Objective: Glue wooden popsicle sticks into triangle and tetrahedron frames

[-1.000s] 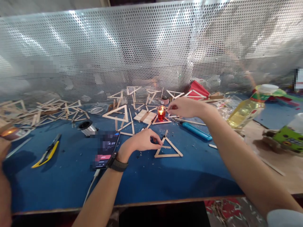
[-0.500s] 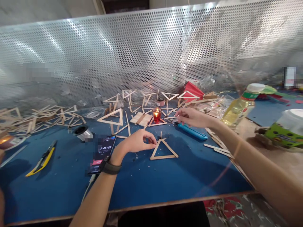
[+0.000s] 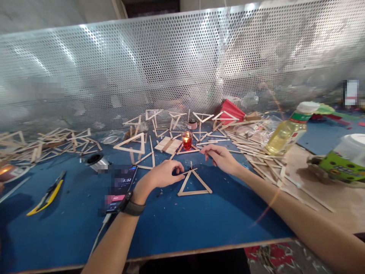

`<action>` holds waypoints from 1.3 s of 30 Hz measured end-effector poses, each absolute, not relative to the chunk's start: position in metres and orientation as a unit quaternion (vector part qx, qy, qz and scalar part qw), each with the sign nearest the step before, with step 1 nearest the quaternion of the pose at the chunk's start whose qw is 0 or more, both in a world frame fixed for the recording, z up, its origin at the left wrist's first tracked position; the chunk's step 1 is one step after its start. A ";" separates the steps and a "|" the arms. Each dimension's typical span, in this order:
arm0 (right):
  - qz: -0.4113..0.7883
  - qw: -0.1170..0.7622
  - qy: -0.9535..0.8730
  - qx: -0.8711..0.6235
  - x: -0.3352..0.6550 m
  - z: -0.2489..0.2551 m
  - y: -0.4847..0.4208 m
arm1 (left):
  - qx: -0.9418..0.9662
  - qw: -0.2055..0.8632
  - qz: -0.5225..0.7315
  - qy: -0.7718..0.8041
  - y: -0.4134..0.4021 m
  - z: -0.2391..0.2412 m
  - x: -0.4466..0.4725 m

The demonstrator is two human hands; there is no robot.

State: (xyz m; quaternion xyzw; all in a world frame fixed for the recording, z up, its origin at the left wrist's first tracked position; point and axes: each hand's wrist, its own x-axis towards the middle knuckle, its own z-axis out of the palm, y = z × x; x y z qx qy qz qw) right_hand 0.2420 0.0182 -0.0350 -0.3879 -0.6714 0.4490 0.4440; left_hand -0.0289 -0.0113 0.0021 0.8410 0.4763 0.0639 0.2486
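The right hand (image 3: 221,158) is nearing the wooden triangle (image 3: 195,193); left hand (image 3: 163,176) is curling beside its apex, either grip's hold indiscernible.

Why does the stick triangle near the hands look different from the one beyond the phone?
The near triangle lies flat on the blue table, but the far triangle is held up above it by sticks. The near triangle is close to the left hand, while the far triangle has no hand beside it. Both are made of three pale wooden strips.
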 end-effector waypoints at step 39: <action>0.472 0.470 -0.653 -0.360 0.210 -0.006 -0.011 | 0.839 0.309 0.054 0.445 -0.016 0.011 -0.025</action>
